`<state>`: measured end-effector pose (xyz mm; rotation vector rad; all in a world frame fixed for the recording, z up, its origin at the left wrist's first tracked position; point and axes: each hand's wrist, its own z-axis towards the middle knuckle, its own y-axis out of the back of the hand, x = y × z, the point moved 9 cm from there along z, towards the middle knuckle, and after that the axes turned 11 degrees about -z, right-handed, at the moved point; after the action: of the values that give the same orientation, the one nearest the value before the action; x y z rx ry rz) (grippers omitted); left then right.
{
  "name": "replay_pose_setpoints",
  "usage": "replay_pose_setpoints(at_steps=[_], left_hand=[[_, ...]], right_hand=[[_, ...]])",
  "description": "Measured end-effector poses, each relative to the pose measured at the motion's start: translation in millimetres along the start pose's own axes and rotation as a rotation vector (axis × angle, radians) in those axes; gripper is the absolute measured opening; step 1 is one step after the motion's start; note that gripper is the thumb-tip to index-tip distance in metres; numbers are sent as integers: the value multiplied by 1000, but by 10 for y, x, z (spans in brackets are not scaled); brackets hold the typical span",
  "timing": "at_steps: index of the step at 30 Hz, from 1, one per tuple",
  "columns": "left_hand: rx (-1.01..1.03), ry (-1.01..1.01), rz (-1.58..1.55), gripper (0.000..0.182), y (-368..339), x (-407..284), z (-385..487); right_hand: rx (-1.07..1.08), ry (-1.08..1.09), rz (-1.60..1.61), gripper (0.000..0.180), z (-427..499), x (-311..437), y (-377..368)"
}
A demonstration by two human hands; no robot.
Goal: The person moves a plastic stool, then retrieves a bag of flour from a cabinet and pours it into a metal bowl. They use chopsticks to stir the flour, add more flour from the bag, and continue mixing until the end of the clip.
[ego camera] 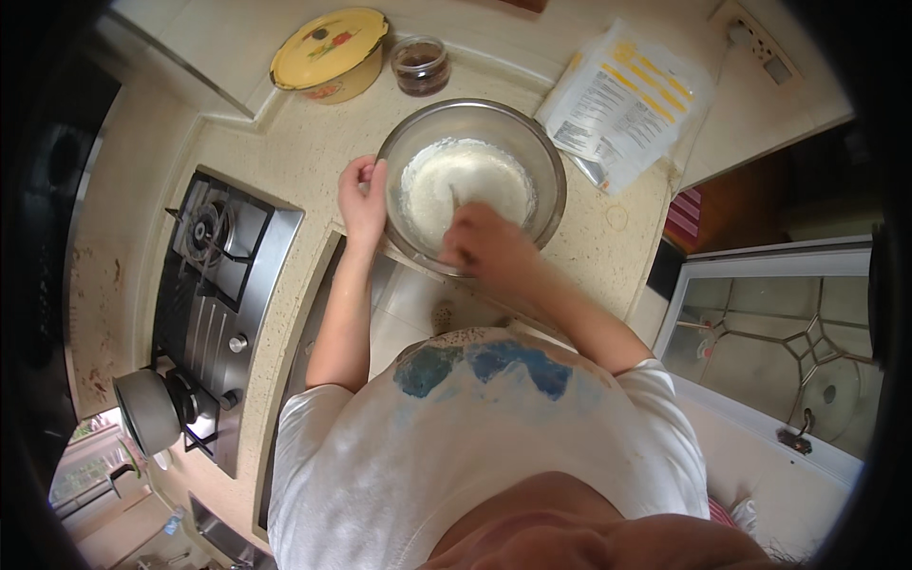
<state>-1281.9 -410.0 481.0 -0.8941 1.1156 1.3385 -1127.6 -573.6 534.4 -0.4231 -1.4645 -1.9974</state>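
Note:
A wide stainless steel bowl [545, 171] stands at the counter's front edge, with white flour or a pale batter [434, 174] inside. My left hand [363, 199] grips the bowl's left rim, thumb against the wall. Over the near side of the bowl, my right hand [484, 242] is blurred by motion and closed around a thin utensil [454, 192], whose lower end reaches into the white contents. The kind of utensil cannot be told.
Behind the bowl are a yellow lidded enamel pot [335, 53] and a clear jar with dark contents [420, 68]. A printed plastic bag [620, 100] lies at the right. Leftward is a gas hob [221, 285] with a saucepan [146, 413].

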Motion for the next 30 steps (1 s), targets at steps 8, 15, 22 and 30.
replay_pose_setpoints(at_steps=[8, 15, 22, 30], left_hand=[[96, -118, 172, 34, -41, 194, -31], [88, -30, 66, 35, 157, 352, 110], [105, 21, 75, 38, 205, 321, 26], [148, 72, 140, 40, 293, 274, 47]], right_hand=[[-216, -214, 40, 8, 118, -162, 642], [-307, -351, -83, 10, 70, -359, 495], [-271, -319, 124, 21, 114, -400, -184], [-364, -575, 133, 19, -161, -522, 154]])
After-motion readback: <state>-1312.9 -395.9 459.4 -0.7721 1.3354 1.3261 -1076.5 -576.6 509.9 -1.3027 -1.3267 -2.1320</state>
